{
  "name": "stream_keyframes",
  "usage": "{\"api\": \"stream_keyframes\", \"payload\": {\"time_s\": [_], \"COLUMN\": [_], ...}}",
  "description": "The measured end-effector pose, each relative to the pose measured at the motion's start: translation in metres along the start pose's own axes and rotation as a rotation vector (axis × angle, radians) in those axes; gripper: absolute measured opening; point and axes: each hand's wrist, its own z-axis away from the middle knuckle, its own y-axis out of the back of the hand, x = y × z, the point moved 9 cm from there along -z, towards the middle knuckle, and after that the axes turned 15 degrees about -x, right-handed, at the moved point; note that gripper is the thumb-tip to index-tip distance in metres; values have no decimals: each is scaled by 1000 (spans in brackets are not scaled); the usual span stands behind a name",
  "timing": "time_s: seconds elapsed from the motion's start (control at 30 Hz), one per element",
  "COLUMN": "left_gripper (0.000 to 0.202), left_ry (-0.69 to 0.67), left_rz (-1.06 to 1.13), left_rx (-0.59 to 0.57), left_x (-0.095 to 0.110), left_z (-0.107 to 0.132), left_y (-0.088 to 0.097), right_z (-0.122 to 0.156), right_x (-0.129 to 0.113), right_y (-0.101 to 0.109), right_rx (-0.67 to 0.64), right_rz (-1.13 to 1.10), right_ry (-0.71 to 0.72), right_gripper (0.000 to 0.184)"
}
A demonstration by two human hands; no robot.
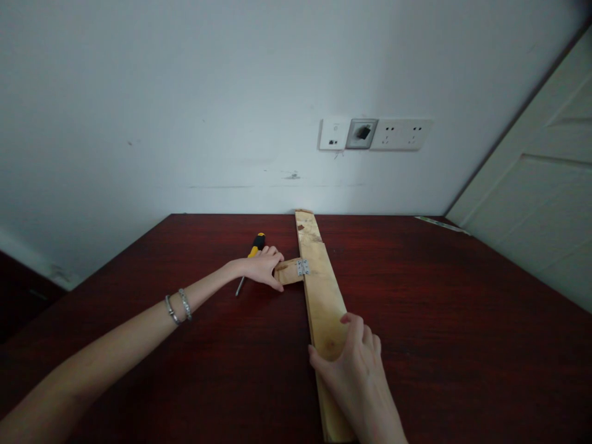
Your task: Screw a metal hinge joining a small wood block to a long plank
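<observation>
A long pale wooden board (324, 277) lies on the dark red table, running from near me to the wall. A small metal hinge (303, 267) joins its left edge to a short wooden piece (289, 272). My left hand (264, 266) grips the outer end of that short piece between thumb and fingers. My right hand (356, 357) spans the near part of the long board, thumb on the left edge and fingers on the right. Partly behind my left hand lies a yellow and black screwdriver (254, 250), its metal shaft pointing toward me.
The table (416, 345) meets a white wall (208, 111) at the back. Wall sockets (402, 134) sit above the table, right of the board. A thin flat strip (443, 225) lies at the far right edge, beside a white panelled door (550, 166).
</observation>
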Motion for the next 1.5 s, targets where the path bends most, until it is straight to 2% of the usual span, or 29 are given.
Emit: {"api": "stream_keyframes", "payload": {"time_s": [0.23,0.47,0.8,0.97,1.1,1.3,1.5], "left_gripper": [64,52,69,78,82,91,94], "left_ry": [-62,-131,-232,-255,-301,-239,-155], "left_rz": [33,67,167,167,136,-16,-170], "left_rx": [-24,-12,106,184,198,98,-20], "left_x": [5,11,27,47,68,97,116], "left_z": [8,20,23,9,-16,-46,-64], "left_y": [10,36,72,88,91,84,72], "right_z": [4,3,4,2,2,5,4], "right_x": [1,1,-2,-2,-2,-6,-6], "right_y": [1,1,3,3,3,6,7], "right_rx": [20,17,36,42,68,142,115], "right_rz": [7,-18,-8,13,25,32,9], "right_ry": [26,27,42,35,25,21,-4], "right_gripper": [50,51,47,47,48,50,51]}}
